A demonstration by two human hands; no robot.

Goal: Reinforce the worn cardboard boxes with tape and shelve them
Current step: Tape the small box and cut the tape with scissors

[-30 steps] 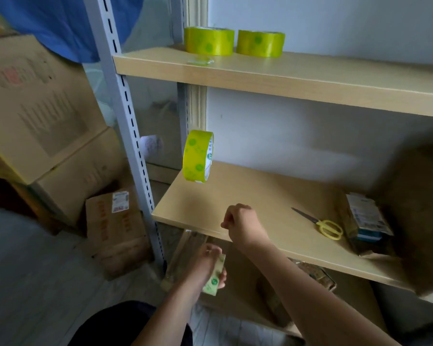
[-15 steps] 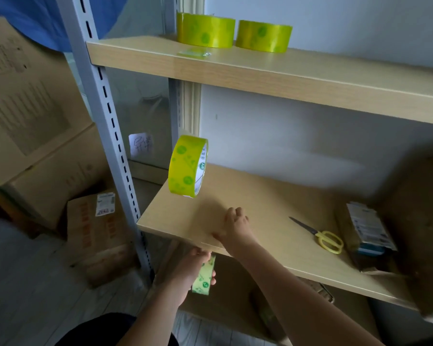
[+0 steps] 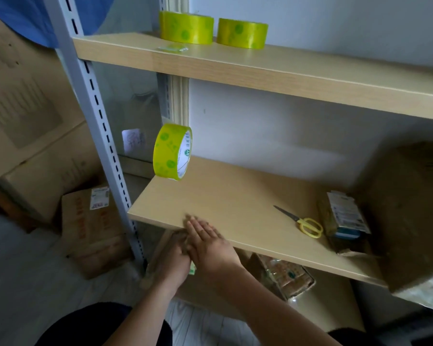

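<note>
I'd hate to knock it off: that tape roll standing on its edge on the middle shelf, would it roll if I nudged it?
Probably yes. The tape roll stands upright on its round rim near the left end of the middle shelf, so a nudge could roll it off. It stands tall on a narrow rim, so a sideways push may tip it flat. Its hollow core suggests it is fairly light.
</note>
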